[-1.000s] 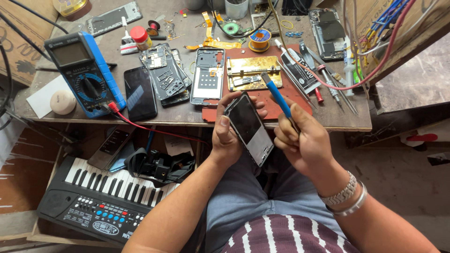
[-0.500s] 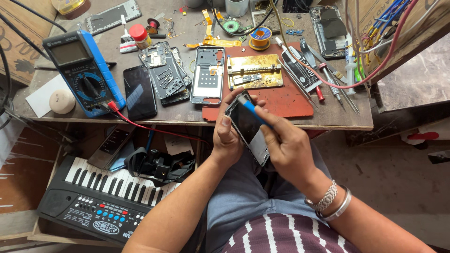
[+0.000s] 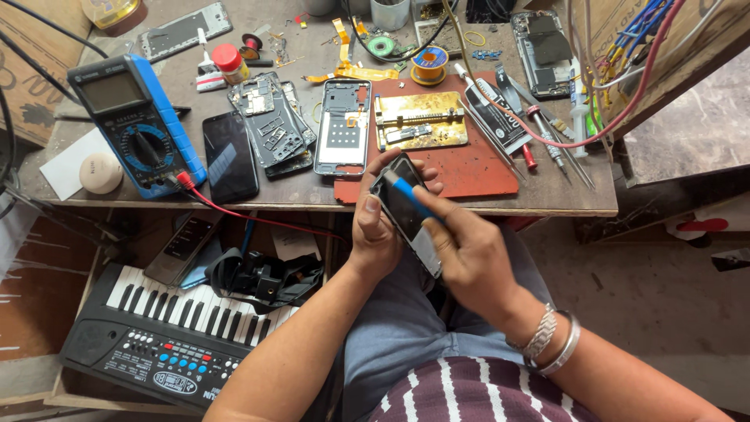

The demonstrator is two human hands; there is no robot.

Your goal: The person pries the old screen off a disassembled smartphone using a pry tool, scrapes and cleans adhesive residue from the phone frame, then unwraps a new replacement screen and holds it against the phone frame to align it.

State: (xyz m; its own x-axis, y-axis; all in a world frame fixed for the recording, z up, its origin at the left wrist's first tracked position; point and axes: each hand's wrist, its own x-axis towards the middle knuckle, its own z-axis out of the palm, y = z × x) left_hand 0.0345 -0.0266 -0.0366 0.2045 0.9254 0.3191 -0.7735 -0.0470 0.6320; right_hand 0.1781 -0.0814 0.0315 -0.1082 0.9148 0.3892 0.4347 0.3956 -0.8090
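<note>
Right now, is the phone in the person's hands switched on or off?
Off, it seems: the phone in the left hand shows a dark screen. The right hand presses a blue tool on it.

Both forearms were bare, with no sleeves. The right wrist carried two silver-coloured bangles point(image 3: 556, 344), one link-patterned and one plain. The torso wore a maroon shirt with white stripes point(image 3: 461, 395). The legs were covered by grey-blue trousers point(image 3: 398, 328).
</note>
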